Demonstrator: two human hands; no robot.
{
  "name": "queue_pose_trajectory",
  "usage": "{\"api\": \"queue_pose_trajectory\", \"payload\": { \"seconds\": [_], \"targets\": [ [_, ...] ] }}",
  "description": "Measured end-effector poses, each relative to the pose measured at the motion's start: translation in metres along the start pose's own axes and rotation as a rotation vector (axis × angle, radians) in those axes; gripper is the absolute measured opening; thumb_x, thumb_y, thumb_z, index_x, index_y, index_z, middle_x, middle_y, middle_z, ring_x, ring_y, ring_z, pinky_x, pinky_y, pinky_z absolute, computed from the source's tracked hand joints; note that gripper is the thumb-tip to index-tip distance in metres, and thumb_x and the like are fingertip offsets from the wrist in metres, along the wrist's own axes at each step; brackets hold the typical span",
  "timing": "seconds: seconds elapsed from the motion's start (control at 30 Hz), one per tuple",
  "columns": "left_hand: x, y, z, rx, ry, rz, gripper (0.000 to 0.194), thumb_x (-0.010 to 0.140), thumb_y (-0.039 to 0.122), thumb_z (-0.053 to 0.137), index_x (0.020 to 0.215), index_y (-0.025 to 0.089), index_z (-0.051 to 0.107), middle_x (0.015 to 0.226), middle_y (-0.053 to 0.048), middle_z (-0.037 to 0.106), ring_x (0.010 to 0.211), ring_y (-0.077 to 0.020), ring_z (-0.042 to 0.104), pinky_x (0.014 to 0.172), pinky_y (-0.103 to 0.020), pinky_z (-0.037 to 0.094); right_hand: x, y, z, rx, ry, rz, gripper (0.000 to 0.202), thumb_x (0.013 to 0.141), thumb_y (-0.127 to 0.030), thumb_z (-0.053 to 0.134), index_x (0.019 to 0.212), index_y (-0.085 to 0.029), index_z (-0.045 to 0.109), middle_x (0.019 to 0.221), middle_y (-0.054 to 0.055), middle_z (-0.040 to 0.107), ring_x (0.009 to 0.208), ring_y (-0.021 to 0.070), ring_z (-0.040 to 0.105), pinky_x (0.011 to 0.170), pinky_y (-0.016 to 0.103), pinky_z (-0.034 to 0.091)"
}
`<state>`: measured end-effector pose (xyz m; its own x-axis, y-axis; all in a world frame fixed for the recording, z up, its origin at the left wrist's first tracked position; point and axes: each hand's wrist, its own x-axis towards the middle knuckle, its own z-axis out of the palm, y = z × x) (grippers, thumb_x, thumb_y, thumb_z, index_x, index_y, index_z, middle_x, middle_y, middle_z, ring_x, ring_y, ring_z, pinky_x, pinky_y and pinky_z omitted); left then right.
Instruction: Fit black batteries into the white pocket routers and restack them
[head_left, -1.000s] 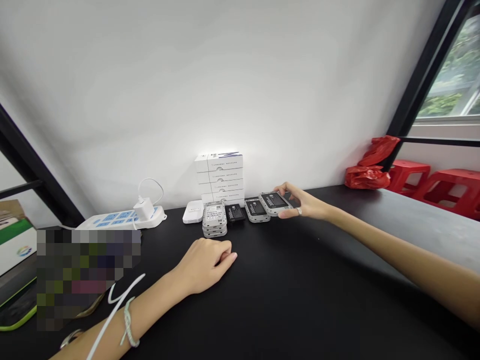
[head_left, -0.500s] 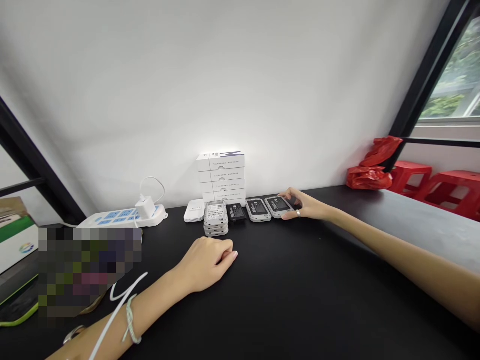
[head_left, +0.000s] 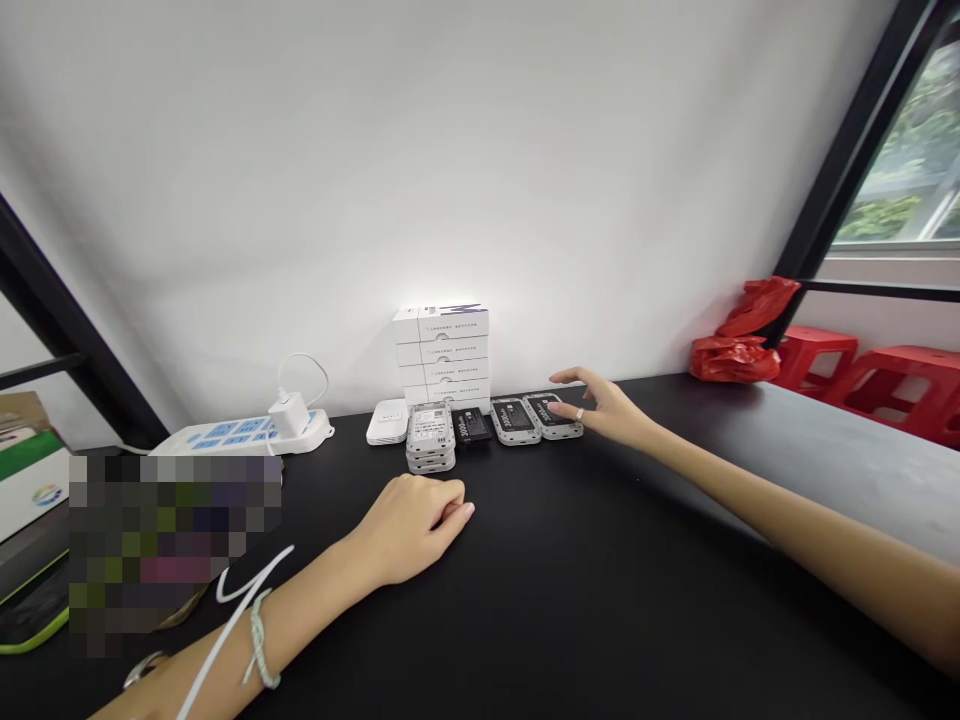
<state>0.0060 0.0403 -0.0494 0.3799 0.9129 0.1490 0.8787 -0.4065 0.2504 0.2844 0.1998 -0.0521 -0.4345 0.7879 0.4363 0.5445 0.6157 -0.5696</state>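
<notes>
My right hand (head_left: 601, 408) hovers over the rightmost white device with a black battery (head_left: 546, 404), fingers apart, holding nothing. Close against that device's left side lies another open-backed device (head_left: 516, 421), its black battery showing. Further left are loose black batteries (head_left: 471, 427) and a stack of white devices (head_left: 431, 437) with bare backs. White covers (head_left: 388, 422) lie left of the stack. My left hand (head_left: 412, 528) rests on the black table in front of the stack, fingers curled closed, with nothing visible in them.
A stack of white boxes (head_left: 442, 355) stands against the wall. At left are a power strip (head_left: 225, 434) with a plugged-in white charger (head_left: 289, 413) and a white cable (head_left: 238, 612) across my left forearm. Red plastic bags (head_left: 735, 358) lie at the right, near red stools (head_left: 911, 385).
My right hand has let go of the rightmost device and lifted off it. That device has shifted slightly left, up against its neighbour. My left hand stays in place.
</notes>
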Motion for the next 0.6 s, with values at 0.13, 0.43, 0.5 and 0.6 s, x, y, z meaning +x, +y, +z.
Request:
{"api": "queue_pose_trajectory", "payload": {
  "seconds": [0.13, 0.43, 0.5, 0.6],
  "targets": [
    [0.001, 0.001, -0.002, -0.015, 0.006, 0.01, 0.035, 0.091, 0.036, 0.038, 0.063, 0.015, 0.036, 0.053, 0.005, 0.043, 0.049, -0.0083, 0.034, 0.053, -0.025, 0.024, 0.0, -0.045, 0.017, -0.079, -0.172, -0.184, 0.048, 0.079, -0.056, 0.057, 0.114, -0.025, 0.048, 0.119, 0.005, 0.053, 0.108, 0.0233, 0.05, 0.093, 0.04, 0.04],
    [0.001, 0.0, -0.001, -0.03, 0.021, 0.017, 0.034, 0.09, 0.034, 0.04, 0.062, 0.015, 0.039, 0.054, 0.005, 0.045, 0.049, -0.0086, 0.035, 0.053, -0.025, 0.023, 0.038, -0.109, 0.064, -0.118, -0.453, -0.318, 0.086, 0.073, -0.068, 0.055, 0.136, -0.017, 0.029, 0.132, 0.015, 0.037, 0.127, 0.0291, 0.029, 0.104, 0.046, 0.031],
    [0.001, 0.0, -0.001, -0.032, 0.025, 0.02, 0.034, 0.09, 0.034, 0.04, 0.062, 0.015, 0.039, 0.054, 0.005, 0.045, 0.049, -0.0087, 0.035, 0.053, -0.025, 0.022, 0.044, -0.115, 0.069, -0.153, -0.456, -0.285, 0.089, 0.071, -0.067, 0.058, 0.136, -0.013, 0.03, 0.13, 0.017, 0.038, 0.126, 0.031, 0.03, 0.103, 0.047, 0.03],
    [0.001, 0.0, -0.001, -0.036, 0.027, 0.023, 0.033, 0.09, 0.033, 0.041, 0.062, 0.015, 0.04, 0.054, 0.004, 0.045, 0.048, -0.0089, 0.034, 0.052, -0.025, 0.022, 0.047, -0.12, 0.072, -0.132, -0.492, -0.269, 0.096, 0.066, -0.066, 0.063, 0.138, -0.013, 0.026, 0.135, 0.018, 0.035, 0.126, 0.0334, 0.031, 0.102, 0.048, 0.031]
  ]
}}
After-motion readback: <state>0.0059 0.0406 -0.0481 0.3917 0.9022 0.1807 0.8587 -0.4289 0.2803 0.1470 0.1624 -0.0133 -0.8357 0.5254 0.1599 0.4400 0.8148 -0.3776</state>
